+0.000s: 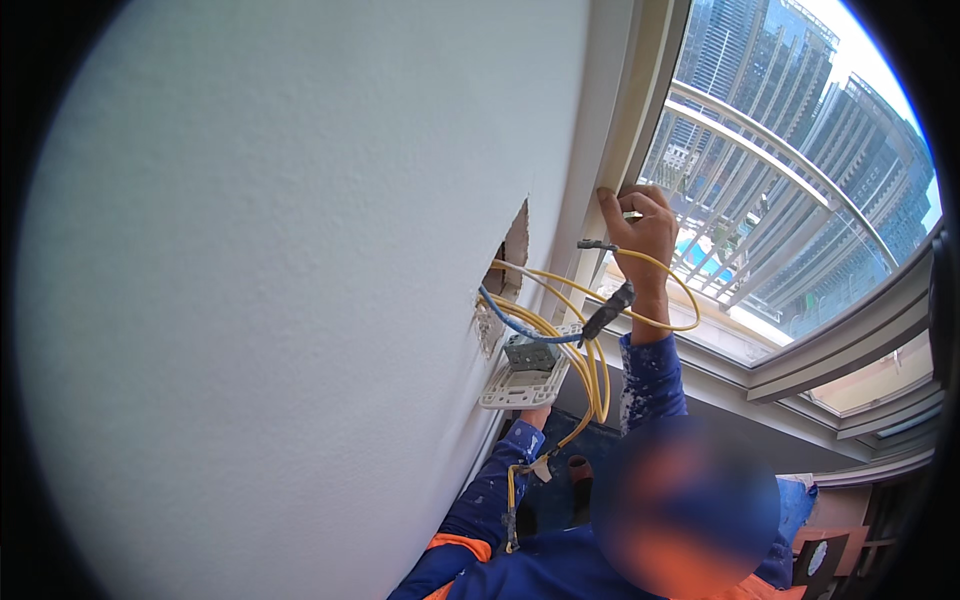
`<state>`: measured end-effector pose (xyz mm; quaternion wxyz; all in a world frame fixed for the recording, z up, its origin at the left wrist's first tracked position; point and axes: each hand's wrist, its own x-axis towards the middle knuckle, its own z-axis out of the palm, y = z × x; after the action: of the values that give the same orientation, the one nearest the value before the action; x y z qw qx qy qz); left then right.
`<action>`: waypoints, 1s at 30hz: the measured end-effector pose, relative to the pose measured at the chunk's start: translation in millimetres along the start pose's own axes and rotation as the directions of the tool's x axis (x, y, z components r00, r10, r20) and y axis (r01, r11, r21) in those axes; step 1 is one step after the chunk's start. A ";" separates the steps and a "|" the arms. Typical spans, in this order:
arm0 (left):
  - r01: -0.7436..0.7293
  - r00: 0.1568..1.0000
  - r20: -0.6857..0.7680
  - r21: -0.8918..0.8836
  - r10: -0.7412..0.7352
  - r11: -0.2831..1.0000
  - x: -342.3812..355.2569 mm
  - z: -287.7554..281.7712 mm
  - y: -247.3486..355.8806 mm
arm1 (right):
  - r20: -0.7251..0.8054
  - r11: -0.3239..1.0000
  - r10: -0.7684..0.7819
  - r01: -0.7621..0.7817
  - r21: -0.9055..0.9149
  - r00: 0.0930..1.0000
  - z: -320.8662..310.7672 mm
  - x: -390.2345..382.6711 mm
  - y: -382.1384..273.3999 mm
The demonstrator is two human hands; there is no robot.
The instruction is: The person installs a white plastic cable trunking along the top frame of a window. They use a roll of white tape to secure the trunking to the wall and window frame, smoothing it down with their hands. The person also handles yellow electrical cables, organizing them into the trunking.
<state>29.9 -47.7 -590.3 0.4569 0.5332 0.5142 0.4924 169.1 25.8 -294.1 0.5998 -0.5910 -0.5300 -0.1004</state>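
My right hand is raised to the window frame, its thumb against the frame's face and its bent fingers closed at the edge. A yellow wire loops across that wrist, ending in black tape. Below the ragged wall hole hangs a white socket plate with a grey back, tilted away from the wall. Of my left hand only a bit shows beneath this plate; its fingers are hidden. Yellow wires and a blue wire come out of the hole. Black tape wraps a thick joint among them.
A white wall fills the left side. At the right, the window looks onto a curved balcony railing and tall buildings. One yellow wire dangles to a taped end before my body. A round blur covers the lower middle.
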 end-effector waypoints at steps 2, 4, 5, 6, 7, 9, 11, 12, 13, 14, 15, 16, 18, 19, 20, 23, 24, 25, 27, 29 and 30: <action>0.001 1.000 -0.002 0.006 -0.001 1.000 -0.4 2.1 0.2 | 0.037 0.998 0.010 -0.008 -0.057 0.999 -3.2 1.4 -2.2; 0.000 1.000 -0.004 0.023 0.000 1.000 1.6 3.4 0.2 | 0.067 0.995 0.000 0.006 -0.101 0.998 -7.2 4.0 -2.4; 0.000 1.000 -0.010 0.044 0.000 0.999 0.2 5.2 0.4 | 0.080 0.993 -0.015 0.024 -0.115 0.997 -10.2 6.1 -0.5; -0.015 1.000 -0.023 0.044 0.016 0.999 0.8 3.3 -2.1 | 0.095 0.991 -0.034 0.045 -0.123 0.995 -12.8 9.1 -2.2; -0.041 0.998 -0.049 0.049 0.043 0.998 1.7 5.8 -3.8 | 0.128 0.992 -0.022 0.037 -0.118 0.992 -15.8 13.5 -5.3; -0.036 0.999 -0.033 -0.069 0.034 0.997 1.1 6.4 -1.6 | 0.192 0.993 0.002 0.019 -0.112 0.981 -23.3 26.1 -10.5; 0.074 0.994 0.090 -0.219 -0.056 0.973 -3.1 0.6 10.9 | 0.217 0.991 0.049 -0.020 -0.134 0.975 -34.2 47.0 -15.8; 0.106 0.993 0.092 -0.352 -0.078 0.930 -4.2 0.8 16.9 | 0.220 0.987 0.022 0.015 -0.162 0.975 -39.9 59.7 -19.5; 0.134 0.991 0.093 -0.477 -0.101 0.869 -5.5 0.2 21.4 | 0.227 0.981 -0.007 0.051 -0.185 0.974 -44.5 72.7 -26.1; 0.141 0.990 0.085 -0.539 -0.112 0.830 -6.0 1.9 22.2 | 0.204 0.980 -0.047 0.084 -0.179 0.978 -49.4 85.8 -35.4; 0.146 0.989 0.079 -0.598 -0.124 0.788 -6.3 3.4 22.7 | 0.180 0.978 -0.086 0.118 -0.173 0.980 -53.2 99.7 -43.4; 0.129 0.991 0.059 -0.605 -0.117 0.786 -5.3 6.8 22.2 | 0.186 0.974 -0.109 0.142 -0.174 0.976 -57.8 116.8 -45.0; -0.208 0.976 -0.111 -0.195 0.189 0.958 5.2 13.3 -22.4 | 0.222 0.963 -0.146 0.190 -0.189 0.964 -59.8 146.9 -62.5; -0.333 0.922 -0.191 0.045 0.335 0.942 10.5 16.3 -44.4 | 0.225 0.945 -0.213 0.259 -0.198 0.951 -59.8 158.7 -69.4; -0.348 0.918 -0.174 0.075 0.356 0.935 11.5 18.7 -44.2 | 0.183 0.945 -0.261 0.289 -0.155 0.948 -62.5 170.2 -67.7; -0.393 0.899 -0.168 0.102 0.405 0.914 13.6 20.8 -41.3 | 0.092 0.933 -0.340 0.349 -0.094 0.936 -64.5 180.9 -67.1; -0.396 0.898 -0.160 0.113 0.410 0.911 12.8 19.3 -40.3 | 0.088 0.933 -0.331 0.340 -0.122 0.940 -62.0 173.5 -67.2; -0.397 0.897 -0.155 0.125 0.413 0.909 11.5 16.9 -39.5 | 0.085 0.932 -0.322 0.332 -0.148 0.943 -58.6 164.2 -68.0; -0.366 0.915 -0.128 0.133 0.382 0.921 7.5 11.0 -35.7 | 0.165 0.950 -0.206 0.237 -0.203 0.965 -53.4 135.3 -63.9; -0.322 0.938 -0.114 0.056 0.327 0.945 4.7 11.3 -24.2 | 0.170 0.965 -0.188 0.214 -0.152 0.967 -48.8 109.4 -48.6; -0.293 0.950 -0.107 0.010 0.292 0.956 4.6 11.7 -18.1 | 0.181 0.969 -0.166 0.194 -0.151 0.969 -51.3 108.9 -46.3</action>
<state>39.7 -41.9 -609.1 0.3520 0.5750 0.4519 0.5842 206.5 26.1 -170.7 0.4899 -0.5950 -0.6195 -0.1489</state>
